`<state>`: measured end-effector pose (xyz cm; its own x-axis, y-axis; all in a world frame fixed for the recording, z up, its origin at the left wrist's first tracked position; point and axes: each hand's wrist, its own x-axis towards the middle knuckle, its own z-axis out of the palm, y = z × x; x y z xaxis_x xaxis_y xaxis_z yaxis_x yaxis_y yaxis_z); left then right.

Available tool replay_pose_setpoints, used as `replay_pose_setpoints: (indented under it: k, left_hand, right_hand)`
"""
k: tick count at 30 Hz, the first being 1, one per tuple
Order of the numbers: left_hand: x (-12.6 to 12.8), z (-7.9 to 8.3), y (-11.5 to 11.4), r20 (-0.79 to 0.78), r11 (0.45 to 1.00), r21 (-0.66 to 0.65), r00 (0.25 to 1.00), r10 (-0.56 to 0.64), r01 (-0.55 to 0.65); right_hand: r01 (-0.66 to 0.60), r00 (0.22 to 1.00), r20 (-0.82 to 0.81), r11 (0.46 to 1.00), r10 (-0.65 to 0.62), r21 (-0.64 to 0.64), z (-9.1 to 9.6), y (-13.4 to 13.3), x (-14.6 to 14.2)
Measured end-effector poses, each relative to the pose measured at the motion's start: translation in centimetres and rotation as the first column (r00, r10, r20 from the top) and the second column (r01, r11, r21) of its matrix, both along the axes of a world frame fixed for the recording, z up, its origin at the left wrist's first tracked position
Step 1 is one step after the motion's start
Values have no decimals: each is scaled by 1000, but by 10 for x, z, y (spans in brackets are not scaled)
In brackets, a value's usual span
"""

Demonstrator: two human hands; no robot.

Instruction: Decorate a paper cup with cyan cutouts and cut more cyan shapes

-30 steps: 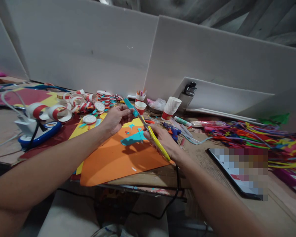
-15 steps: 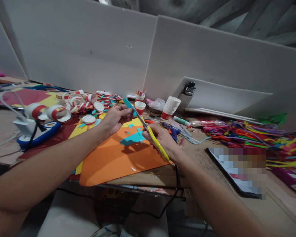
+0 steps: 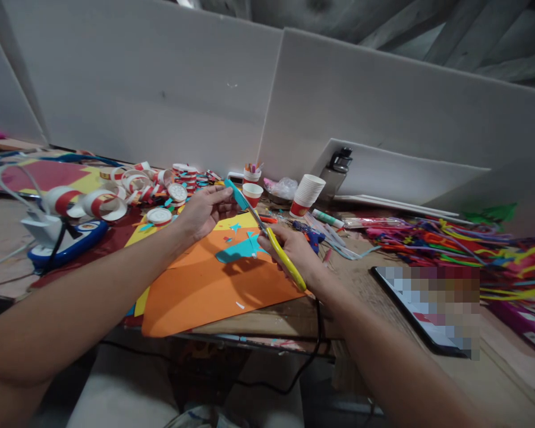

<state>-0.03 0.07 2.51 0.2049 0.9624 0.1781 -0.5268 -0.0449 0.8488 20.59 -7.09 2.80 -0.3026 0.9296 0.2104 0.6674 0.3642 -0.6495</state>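
My left hand [image 3: 207, 213] pinches a small piece of blue paper [image 3: 235, 194] at its upper left end. In my right hand [image 3: 289, 246] is a pair of scissors with yellow handles [image 3: 288, 261]; the blades point up and left and meet the blue paper. Whether the blades are fully closed I cannot tell. Beneath both hands lies a sheet of orange paper [image 3: 196, 297]. On it rest a larger blue paper piece [image 3: 236, 249], partly in shadow, and small blue scraps [image 3: 235, 227].
Cut paper cups [image 3: 102, 204] and a blue-and-white power strip [image 3: 69, 244] lie left. Behind stand a single cup [image 3: 252, 193], a cup stack [image 3: 307, 196] and a bottle [image 3: 336, 172]. Right are a tablet-like device [image 3: 410, 315] and colourful pipe cleaners [image 3: 446, 244].
My left fingers have shifted their hold toward the upper left end of the blue paper, and the paper has tilted slightly. The scissors and my right hand stay nearly in place.
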Motion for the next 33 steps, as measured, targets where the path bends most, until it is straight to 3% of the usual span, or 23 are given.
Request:
replay_pose_setpoints:
  k: [8,33]
  left_hand:
    - [4,-5,-2,-67,999,39,997,24,-22]
    - [5,-6,-5,-91,997,44,994,-52,56]
  right_hand:
    - [-90,995,-50,994,87,-68,3,-6,0]
    - [0,1000,23,999,-1,33,-5,-1,-3]
